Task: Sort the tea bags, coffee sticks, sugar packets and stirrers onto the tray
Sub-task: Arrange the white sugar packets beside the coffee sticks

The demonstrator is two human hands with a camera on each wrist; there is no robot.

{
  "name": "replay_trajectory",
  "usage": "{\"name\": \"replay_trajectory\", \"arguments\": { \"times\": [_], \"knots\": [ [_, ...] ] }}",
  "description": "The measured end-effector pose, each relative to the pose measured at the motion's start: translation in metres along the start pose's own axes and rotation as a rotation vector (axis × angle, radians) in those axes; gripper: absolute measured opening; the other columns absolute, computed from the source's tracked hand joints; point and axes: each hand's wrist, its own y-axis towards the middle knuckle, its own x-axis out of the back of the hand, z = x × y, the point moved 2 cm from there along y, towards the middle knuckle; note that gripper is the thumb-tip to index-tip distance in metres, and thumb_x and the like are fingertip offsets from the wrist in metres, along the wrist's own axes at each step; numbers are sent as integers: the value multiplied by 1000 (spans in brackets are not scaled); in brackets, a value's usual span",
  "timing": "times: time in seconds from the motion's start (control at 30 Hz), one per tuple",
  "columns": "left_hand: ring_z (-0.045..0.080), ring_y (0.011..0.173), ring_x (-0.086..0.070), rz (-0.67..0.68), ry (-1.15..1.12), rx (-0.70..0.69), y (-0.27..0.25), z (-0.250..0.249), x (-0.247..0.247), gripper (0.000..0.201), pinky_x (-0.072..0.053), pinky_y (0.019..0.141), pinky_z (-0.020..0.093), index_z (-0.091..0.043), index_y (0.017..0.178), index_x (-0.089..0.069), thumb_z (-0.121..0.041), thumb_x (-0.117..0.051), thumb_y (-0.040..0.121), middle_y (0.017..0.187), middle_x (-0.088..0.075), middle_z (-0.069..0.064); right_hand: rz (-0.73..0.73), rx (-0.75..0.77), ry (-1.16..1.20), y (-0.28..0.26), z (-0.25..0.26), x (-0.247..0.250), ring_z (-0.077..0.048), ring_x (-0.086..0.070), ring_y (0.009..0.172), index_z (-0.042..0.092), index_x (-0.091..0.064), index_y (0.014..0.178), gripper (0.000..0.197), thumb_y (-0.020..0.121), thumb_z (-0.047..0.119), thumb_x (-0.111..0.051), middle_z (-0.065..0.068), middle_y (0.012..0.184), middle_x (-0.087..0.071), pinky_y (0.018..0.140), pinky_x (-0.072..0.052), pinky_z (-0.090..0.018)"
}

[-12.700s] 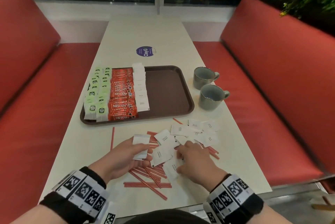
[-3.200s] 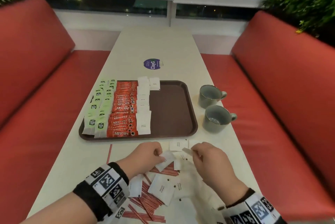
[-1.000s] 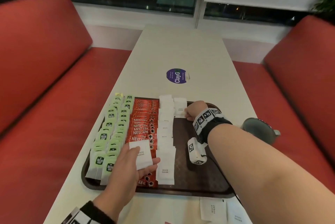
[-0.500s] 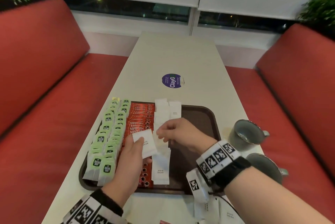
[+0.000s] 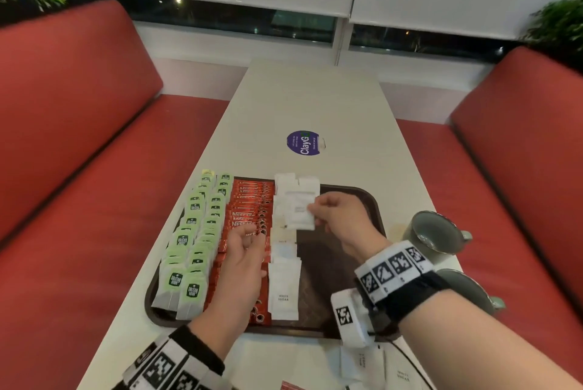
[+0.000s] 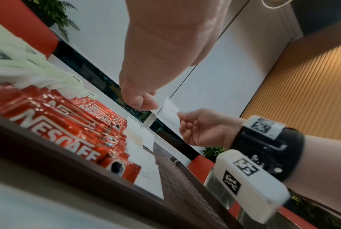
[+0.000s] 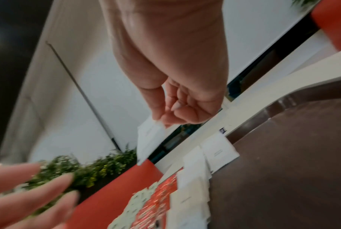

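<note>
A brown tray (image 5: 328,279) holds two columns of green tea bags (image 5: 192,250), a column of red coffee sticks (image 5: 249,200) and a column of white sugar packets (image 5: 284,288). My right hand (image 5: 312,209) pinches one white sugar packet (image 5: 298,209) by its edge, above the far half of the sugar column. The right wrist view shows the same packet (image 7: 150,139) hanging from thumb and fingertips. My left hand (image 5: 252,241) hovers over the coffee sticks with loose fingers (image 7: 38,186), holding nothing. A red stirrer (image 5: 290,386) peeks in at the near edge.
Two grey mugs (image 5: 435,236) (image 5: 467,288) stand right of the tray. Loose sugar packets (image 5: 362,361) lie on the table between me and the tray. A purple round sticker (image 5: 303,142) sits farther up the table. Red benches (image 5: 79,168) flank both sides.
The sugar packet has passed from my left hand to my right hand, which moved it toward the far part of the sugar column. My left hand now holds nothing.
</note>
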Motion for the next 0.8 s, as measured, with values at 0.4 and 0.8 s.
{"name": "replay_trajectory", "arguments": {
  "times": [0.4,0.8],
  "knots": [
    [11,88,-56,-89,-20,95,-2,16,30,8,-44,72,28,-32,105,-50,-29,-45,99,104,-59,-5,2,-396,-342,97,-40,0,-20,-52,60,7,-55,71,24,94,10,-50,-7,66,-55,79,-48,-31],
    [11,83,-54,-108,-26,128,-20,18,52,8,-45,73,30,-24,103,-55,-21,-51,96,95,-58,-3,-66,-187,-337,62,-15,6,-23,-58,61,-2,-65,90,16,89,12,-56,-9,68,-61,56,-46,-28]
  ]
}}
